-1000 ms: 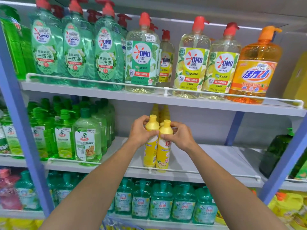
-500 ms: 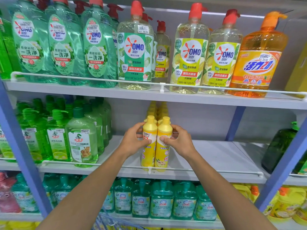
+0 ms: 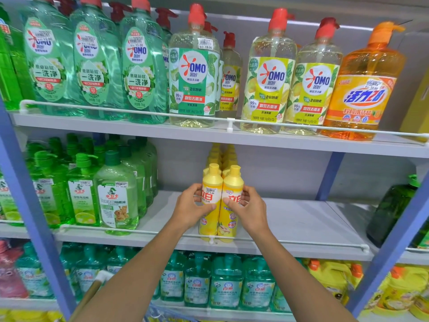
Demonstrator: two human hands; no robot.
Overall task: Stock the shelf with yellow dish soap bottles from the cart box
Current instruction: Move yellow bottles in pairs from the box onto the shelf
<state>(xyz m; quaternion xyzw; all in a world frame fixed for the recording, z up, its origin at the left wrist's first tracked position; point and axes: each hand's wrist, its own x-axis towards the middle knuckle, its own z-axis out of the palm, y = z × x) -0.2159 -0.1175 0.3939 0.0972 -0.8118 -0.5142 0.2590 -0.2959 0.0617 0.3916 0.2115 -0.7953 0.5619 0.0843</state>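
Note:
Two yellow dish soap bottles stand upright side by side at the front of the middle shelf [image 3: 290, 219], behind its white rail. My left hand [image 3: 189, 209] grips the left yellow bottle [image 3: 210, 194] around its label. The right yellow bottle [image 3: 232, 219] is held at mid-height by my right hand [image 3: 251, 211]. Both bottles' bases rest on the shelf. More yellow bottles [image 3: 222, 154] line up in two rows behind them. The cart box is out of view.
Green pump bottles [image 3: 116, 194] fill the middle shelf's left part. A dark green bottle [image 3: 392, 210] stands at its far right. Large OMO bottles [image 3: 195, 73] and an orange bottle [image 3: 362, 89] sit above. Teal bottles [image 3: 225, 284] fill the shelf below. Blue uprights [image 3: 25, 182] frame the bay.
Both hands slid down from the bottles' necks to their labels, and the two bottles now stand on the shelf. The camera moved closer to the shelf.

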